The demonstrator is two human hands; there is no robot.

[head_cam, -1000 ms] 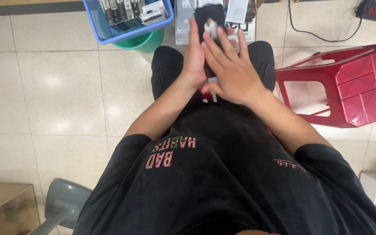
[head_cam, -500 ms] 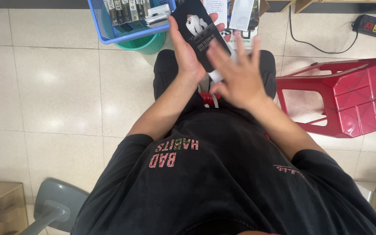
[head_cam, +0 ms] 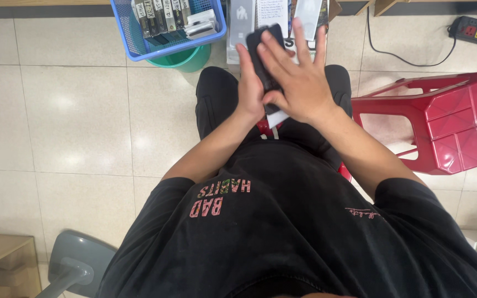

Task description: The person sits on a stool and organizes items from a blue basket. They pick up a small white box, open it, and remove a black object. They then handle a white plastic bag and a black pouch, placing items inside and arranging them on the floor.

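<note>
— Item one: what do you hold, and where?

— Black case [head_cam: 264, 60], upright over your knees, just this side of the blue basket [head_cam: 133, 44]. Your left hand [head_cam: 248, 88] is closed round its near edge; your right hand [head_cam: 299, 83] lies flat across its face, fingers spread, clasping nothing. A white slip [head_cam: 277, 118] pokes out below.

— Step in hand?

— Pressing or smoothing the case, I judge.

— Next move calls for?

— Probably a firm left grip and the right palm lifted straight off. The red stool [head_cam: 448, 121] stands well right of the basket.
</note>
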